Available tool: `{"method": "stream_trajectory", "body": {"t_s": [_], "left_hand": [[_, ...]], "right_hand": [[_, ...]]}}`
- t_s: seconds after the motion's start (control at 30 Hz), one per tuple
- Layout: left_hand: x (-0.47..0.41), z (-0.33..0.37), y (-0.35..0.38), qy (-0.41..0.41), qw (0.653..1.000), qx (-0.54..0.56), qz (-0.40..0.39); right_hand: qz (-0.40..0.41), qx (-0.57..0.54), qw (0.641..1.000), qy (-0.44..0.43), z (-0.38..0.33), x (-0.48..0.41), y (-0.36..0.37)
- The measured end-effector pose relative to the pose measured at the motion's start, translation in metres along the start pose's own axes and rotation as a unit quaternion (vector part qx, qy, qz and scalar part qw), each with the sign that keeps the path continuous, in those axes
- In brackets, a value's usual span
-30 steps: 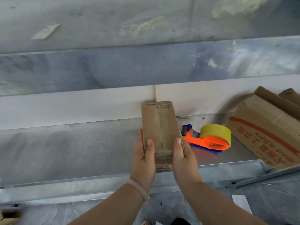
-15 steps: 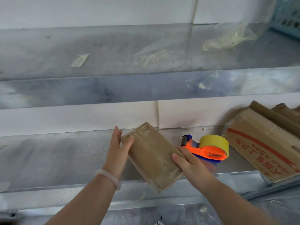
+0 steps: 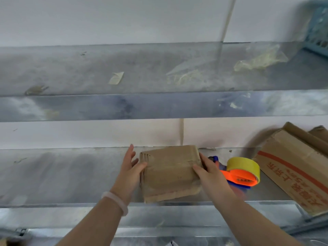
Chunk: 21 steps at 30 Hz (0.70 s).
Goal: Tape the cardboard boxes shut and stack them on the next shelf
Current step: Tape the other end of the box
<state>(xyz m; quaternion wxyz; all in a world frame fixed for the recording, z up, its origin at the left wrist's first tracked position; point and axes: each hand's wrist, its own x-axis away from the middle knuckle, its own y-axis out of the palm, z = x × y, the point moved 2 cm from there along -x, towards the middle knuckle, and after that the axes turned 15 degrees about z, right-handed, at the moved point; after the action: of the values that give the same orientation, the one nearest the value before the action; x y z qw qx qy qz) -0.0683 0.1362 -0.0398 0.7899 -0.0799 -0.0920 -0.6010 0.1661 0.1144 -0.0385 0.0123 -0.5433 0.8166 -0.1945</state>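
I saw the box [image 3: 171, 172] held over the lower shelf [image 3: 71, 176], left hand [image 3: 130, 172] and right hand [image 3: 206, 172] pressed flat-fingered against its two ends, tape gun [image 3: 241, 173] just right.

Left hand [image 3: 130, 172] and right hand [image 3: 206, 172] clamped inward

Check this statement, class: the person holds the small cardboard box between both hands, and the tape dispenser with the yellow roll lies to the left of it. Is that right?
Not quite. The head view shows the tape dispenser lying to the right of the small cardboard box, behind the right hand. The rest stands: the left hand and the right hand hold the box between them.
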Motion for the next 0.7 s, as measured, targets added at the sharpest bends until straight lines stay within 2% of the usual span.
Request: {"method": "stream_trajectory", "body": {"t_s": [0.1,0.13,0.27,0.33,0.43,0.57,0.7], "left_hand": [[-0.002,0.002,-0.009,0.009,0.994,-0.046,-0.098],[0.000,0.001,-0.010,0.027,0.993,-0.068,-0.095],[0.016,-0.008,0.000,0.098,0.990,-0.101,0.008],[0.025,-0.013,0.009,0.123,0.982,-0.144,0.024],[0.034,-0.014,0.016,0.148,0.969,-0.200,-0.004],[0.045,-0.016,0.023,0.127,0.971,-0.197,-0.046],[0.059,-0.019,0.040,0.129,0.979,-0.160,0.012]], "right_hand": [[-0.007,0.035,0.999,-0.009,-0.002,-0.010,-0.001],[0.019,0.025,0.999,-0.009,-0.001,-0.011,-0.002],[0.136,-0.022,0.990,0.000,0.009,-0.003,0.000],[0.114,-0.057,0.992,0.023,0.014,0.005,0.005],[0.074,-0.126,0.988,0.043,0.013,0.006,0.007],[0.053,-0.077,0.996,-0.010,0.000,-0.009,-0.006],[0.011,-0.042,0.998,-0.050,-0.003,-0.014,-0.020]]}}
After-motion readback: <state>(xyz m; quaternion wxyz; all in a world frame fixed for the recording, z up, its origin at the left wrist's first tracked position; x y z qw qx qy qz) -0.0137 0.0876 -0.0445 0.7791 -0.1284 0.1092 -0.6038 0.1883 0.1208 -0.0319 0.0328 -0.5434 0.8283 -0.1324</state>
